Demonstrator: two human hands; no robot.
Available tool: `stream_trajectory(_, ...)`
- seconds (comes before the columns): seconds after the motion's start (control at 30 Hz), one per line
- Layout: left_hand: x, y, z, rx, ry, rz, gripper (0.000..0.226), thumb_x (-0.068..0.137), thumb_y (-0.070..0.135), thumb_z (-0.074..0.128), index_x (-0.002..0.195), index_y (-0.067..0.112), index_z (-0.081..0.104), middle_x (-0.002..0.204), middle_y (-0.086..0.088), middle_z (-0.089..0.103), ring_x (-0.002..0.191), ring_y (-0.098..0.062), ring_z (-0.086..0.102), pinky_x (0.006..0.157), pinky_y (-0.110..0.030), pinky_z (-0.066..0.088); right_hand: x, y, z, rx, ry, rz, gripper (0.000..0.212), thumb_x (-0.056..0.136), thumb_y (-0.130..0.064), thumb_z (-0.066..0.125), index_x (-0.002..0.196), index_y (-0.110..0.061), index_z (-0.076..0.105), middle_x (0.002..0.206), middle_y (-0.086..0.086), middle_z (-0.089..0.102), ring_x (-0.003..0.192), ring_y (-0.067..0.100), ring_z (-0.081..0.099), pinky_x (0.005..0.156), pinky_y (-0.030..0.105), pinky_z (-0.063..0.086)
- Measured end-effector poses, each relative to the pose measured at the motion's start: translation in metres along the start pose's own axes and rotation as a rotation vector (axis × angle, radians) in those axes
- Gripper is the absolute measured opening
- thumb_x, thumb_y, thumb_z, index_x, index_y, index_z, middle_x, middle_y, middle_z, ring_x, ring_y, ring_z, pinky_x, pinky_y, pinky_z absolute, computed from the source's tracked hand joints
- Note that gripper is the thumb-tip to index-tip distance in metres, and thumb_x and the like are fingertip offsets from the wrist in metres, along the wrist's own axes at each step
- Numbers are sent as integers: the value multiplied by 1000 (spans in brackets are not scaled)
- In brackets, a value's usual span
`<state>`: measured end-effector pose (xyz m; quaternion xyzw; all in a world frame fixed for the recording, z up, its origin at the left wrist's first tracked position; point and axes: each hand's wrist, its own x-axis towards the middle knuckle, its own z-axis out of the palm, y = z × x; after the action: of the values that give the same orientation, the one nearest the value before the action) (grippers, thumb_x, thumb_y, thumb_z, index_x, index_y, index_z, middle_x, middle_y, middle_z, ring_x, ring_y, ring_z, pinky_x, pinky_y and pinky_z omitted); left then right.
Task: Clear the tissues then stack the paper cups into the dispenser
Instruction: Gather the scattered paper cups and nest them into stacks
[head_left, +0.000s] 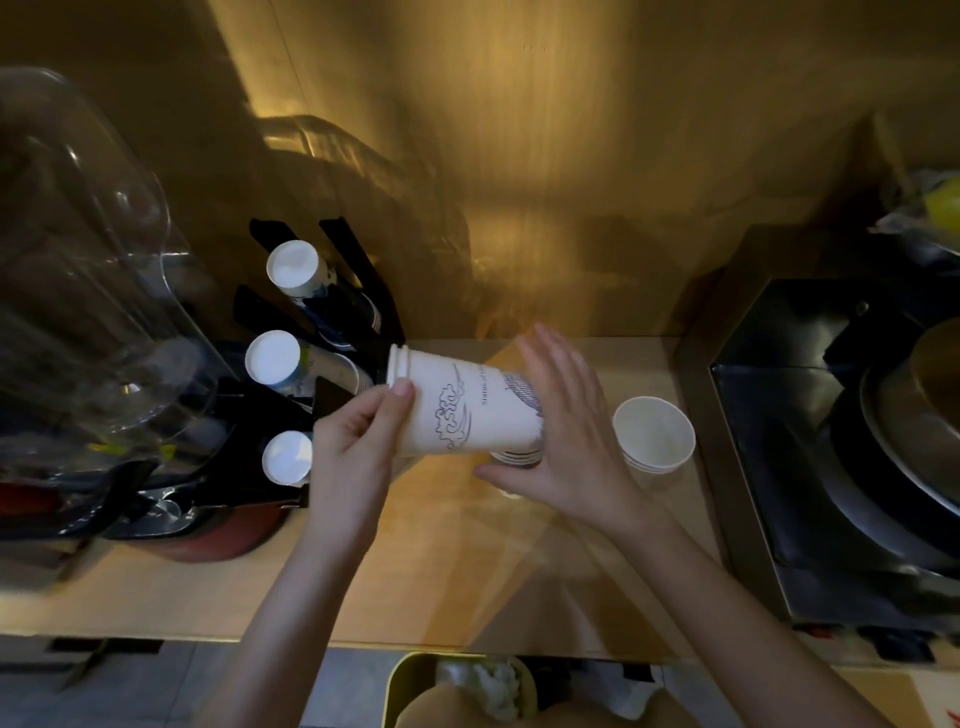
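I hold a stack of white paper cups with a blue wave print on its side above the wooden counter. My left hand grips its rim end, which points toward the black cup dispenser. My right hand lies flat against the other end, fingers spread. Three slots of the dispenser show cup bottoms, one of them a cup in the middle slot. Another short stack of white cups stands upright on the counter right of my right hand. Crumpled tissues lie in a yellow bin below the counter edge.
A clear plastic container stands at the left behind the dispenser. A dark metal appliance with a round pan fills the right side. A wooden wall closes the back.
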<state>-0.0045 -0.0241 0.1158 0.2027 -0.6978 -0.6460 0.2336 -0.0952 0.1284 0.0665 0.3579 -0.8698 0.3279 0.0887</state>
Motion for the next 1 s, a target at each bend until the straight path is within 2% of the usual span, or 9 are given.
stream_trajectory(0.13, 3, 2, 16, -64, -97, -8, 29, 89, 21, 52, 65, 24, 67, 58, 12, 65, 56, 4, 53, 52, -9, 41, 4, 4, -12, -130, -18, -91, 82, 59, -54, 64, 129, -16, 43, 118, 4, 62, 110, 20, 55, 108, 32, 21)
stream_trajectory(0.2, 8, -2, 20, -61, -174, -4, 13, 84, 30, 54, 90, 34, 65, 88, 19, 66, 75, 13, 58, 62, -2, 43, -1, 7, -22, 2, -21, 5, 79, 57, -46, 75, 126, -21, 47, 117, -1, 61, 107, 16, 53, 96, 24, 29)
stream_trajectory(0.27, 13, -6, 22, -4, -275, -20, 44, 76, 41, 54, 119, 41, 45, 122, 25, 47, 97, 25, 47, 68, 5, 40, -6, 12, -32, 150, -34, 107, 78, 55, -40, 81, 123, -28, 46, 117, -7, 58, 105, 11, 50, 90, 25, 36)
stream_trajectory(0.33, 20, -7, 26, 10, -396, -63, 68, 66, 48, 62, 127, 45, 33, 134, 22, 38, 113, 18, 40, 76, 5, 40, -10, 19, -40, 206, -42, 161, 78, 53, -42, 82, 121, -34, 45, 113, -14, 56, 103, 8, 51, 85, 28, 41)
stream_trajectory(0.4, 23, -6, 32, 30, -468, -70, 77, 57, 50, 66, 128, 41, 38, 133, 20, 46, 119, 8, 46, 84, -5, 46, -14, 26, -45, 241, -42, 208, 81, 50, -47, 80, 122, -34, 45, 112, -17, 54, 104, 4, 51, 84, 27, 43)
stream_trajectory(0.5, 29, -6, 42, 34, -416, -105, 87, 50, 47, 72, 130, 27, 46, 130, 8, 56, 116, -3, 55, 89, -19, 48, -19, 35, -50, 315, -42, 277, 84, 48, -49, 80, 123, -31, 47, 118, -14, 56, 107, 2, 52, 88, 29, 46)
stream_trajectory(0.6, 32, -3, 52, 28, -381, -135, 92, 46, 48, 75, 130, 20, 48, 122, 2, 63, 112, -9, 59, 89, -22, 48, -24, 43, -54, 333, -29, 303, 84, 47, -48, 80, 123, -32, 48, 121, -13, 58, 109, 4, 54, 90, 34, 49)
stream_trajectory(0.83, 52, 10, 63, -23, -208, -266, 70, 58, 52, 69, 117, 15, 60, 116, -7, 65, 106, -22, 63, 93, -38, 52, -37, 70, -71, 239, 58, 370, 81, 51, -33, 86, 113, -52, 38, 106, -34, 37, 108, 5, 45, 92, 37, 48)
stream_trajectory(1.0, 64, 28, 76, -15, -158, -189, 65, 64, 48, 65, 118, 13, 59, 116, -7, 64, 108, -20, 62, 78, -29, 56, -43, 89, -72, 309, 136, 470, 80, 51, -32, 87, 103, -64, 35, 105, -31, 35, 108, 10, 47, 93, 43, 49)
